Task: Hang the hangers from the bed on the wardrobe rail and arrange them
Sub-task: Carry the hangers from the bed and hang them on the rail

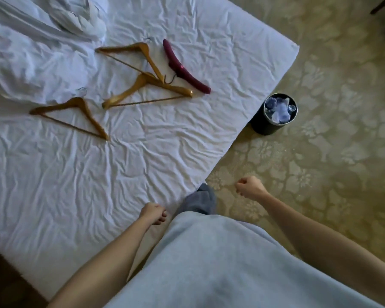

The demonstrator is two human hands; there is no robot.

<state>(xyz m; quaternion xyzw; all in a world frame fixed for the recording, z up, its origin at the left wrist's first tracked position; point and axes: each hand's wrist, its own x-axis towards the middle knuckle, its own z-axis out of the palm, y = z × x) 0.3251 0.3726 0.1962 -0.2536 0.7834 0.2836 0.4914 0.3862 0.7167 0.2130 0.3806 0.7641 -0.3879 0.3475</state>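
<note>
Four hangers (pixel 111 85) on bed (pixel 80 174), well ahead, leftward. Left hand (pixel 153 212) nearer, loosely curled, empty; right hand (pixel 249 187) fisted, empty, over carpet.

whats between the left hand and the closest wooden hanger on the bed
Nothing: in the head view only bare wrinkled sheet lies between the left hand and the nearest wooden hanger.

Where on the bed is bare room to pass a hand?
Free: the wide sheet between the hangers and the hands, left, right, and the strip between maroon hanger and bed corner. Crowded: two wooden hangers overlap; the rumpled duvet borders the third.
</note>
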